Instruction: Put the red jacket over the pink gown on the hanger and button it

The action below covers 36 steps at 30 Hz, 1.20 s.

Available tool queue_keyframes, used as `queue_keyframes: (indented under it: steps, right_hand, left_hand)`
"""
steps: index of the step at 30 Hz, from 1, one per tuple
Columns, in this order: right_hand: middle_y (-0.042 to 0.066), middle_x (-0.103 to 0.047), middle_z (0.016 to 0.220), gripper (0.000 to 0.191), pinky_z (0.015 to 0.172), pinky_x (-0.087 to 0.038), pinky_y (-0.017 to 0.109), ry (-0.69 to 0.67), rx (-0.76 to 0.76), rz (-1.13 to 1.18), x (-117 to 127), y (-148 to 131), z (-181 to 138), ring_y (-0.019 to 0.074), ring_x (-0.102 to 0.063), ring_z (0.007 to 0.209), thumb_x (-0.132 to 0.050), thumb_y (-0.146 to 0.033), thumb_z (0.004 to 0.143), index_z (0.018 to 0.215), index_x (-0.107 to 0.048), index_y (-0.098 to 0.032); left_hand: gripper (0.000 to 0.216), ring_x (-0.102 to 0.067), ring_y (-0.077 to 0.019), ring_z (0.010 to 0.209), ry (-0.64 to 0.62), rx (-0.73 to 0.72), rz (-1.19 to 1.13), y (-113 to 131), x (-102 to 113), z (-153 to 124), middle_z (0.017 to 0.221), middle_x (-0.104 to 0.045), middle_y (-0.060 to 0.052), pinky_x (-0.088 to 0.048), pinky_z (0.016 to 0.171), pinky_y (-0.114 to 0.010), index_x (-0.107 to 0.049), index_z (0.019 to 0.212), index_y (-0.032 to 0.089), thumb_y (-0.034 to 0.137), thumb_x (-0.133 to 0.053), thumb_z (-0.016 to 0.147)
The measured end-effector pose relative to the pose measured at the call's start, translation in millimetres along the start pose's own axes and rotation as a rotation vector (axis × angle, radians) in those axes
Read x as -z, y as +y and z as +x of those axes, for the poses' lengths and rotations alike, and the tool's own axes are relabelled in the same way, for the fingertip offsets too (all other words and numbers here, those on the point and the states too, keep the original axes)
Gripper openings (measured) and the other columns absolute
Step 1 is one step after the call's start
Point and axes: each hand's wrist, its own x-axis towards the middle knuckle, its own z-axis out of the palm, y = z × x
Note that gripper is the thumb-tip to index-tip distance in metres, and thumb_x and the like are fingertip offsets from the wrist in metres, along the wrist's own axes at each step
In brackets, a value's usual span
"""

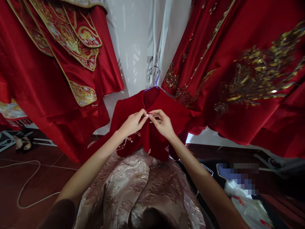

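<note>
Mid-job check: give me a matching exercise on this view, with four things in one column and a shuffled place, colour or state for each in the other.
1. Left hand
2. Jacket
3. Cable
4. Plastic bag

A. Pale, at the picture's lower right
B. Red, on a hanger
C. Pinching a small shiny piece
D. Curving over the floor

Pairs: 1-C, 2-B, 3-D, 4-A

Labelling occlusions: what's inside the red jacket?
At the neck: dark red inner fabric, part of a purple hanger. The rest is covered by the jacket front, where left hand and right hand meet at a small shiny piece.
</note>
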Motion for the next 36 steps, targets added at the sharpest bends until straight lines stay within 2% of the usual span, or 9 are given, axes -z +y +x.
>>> queue_keyframes:
  steps: [6,11,17,24,29,36]
  right_hand:
    - [0.004,-0.061,0.097,0.025,0.069,-0.059,0.031,-0.022,-0.003,0.014,-0.3,-0.5,0.7,0.0160,-0.060,0.087,-0.059,-0.042,0.082,0.098,-0.056,-0.022]
    - [0.004,-0.061,0.100,0.028,0.071,-0.060,0.031,-0.023,-0.014,0.023,2.8,-2.4,0.7,0.0165,-0.060,0.089,-0.060,-0.044,0.081,0.098,-0.054,-0.023]
    - [0.005,-0.062,0.098,0.030,0.071,-0.060,0.033,-0.019,-0.027,0.029,0.8,-1.4,1.8,0.0171,-0.062,0.088,-0.059,-0.045,0.081,0.098,-0.055,-0.022]
    - [0.005,-0.063,0.099,0.031,0.072,-0.058,0.032,-0.034,-0.019,-0.038,3.0,-1.6,2.0,0.0178,-0.062,0.091,-0.063,-0.042,0.078,0.100,-0.056,-0.022]
    - [0.005,-0.064,0.101,0.029,0.074,-0.056,0.031,-0.083,-0.017,-0.088,7.1,-4.9,3.9,0.0175,-0.062,0.093,-0.062,-0.042,0.079,0.099,-0.055,-0.022]
    - [0.005,-0.064,0.094,0.028,0.072,-0.056,0.031,-0.131,-0.006,-0.114,11.3,-10.3,9.3,0.0177,-0.063,0.089,-0.062,-0.041,0.079,0.097,-0.053,-0.021]
  left_hand:
    - [0.020,-0.060,-0.0144,0.076,-0.006,0.022,0.051,-2.6,-0.8,0.5,0.085,-0.062,-0.002,-0.044,0.069,-0.026,-0.049,0.090,0.019,0.035,-0.037,0.094]
    - [0.024,-0.057,-0.0098,0.065,0.029,0.065,-0.061,0.1,-3.4,2.8,0.077,-0.060,0.001,-0.042,0.064,-0.022,-0.050,0.089,0.019,0.037,-0.036,0.094]
    - [0.021,-0.059,-0.0129,0.078,-0.052,-0.044,-0.041,-2.6,3.6,3.5,0.087,-0.062,-0.002,-0.043,0.071,-0.024,-0.049,0.091,0.019,0.035,-0.037,0.094]
    - [0.021,-0.059,-0.0125,0.073,-0.090,-0.056,0.029,-1.1,12.7,4.8,0.086,-0.063,-0.002,-0.042,0.067,-0.024,-0.052,0.093,0.019,0.031,-0.036,0.094]
    - [0.014,-0.056,-0.0124,0.072,-0.140,-0.112,0.112,-0.9,20.4,7.7,0.081,-0.061,-0.002,-0.041,0.066,-0.024,-0.055,0.092,0.018,0.025,-0.043,0.090]
    - [0.011,-0.056,-0.0125,0.072,-0.210,-0.156,0.167,-2.3,22.1,13.2,0.081,-0.060,-0.002,-0.043,0.068,-0.025,-0.056,0.089,0.016,0.020,-0.047,0.084]
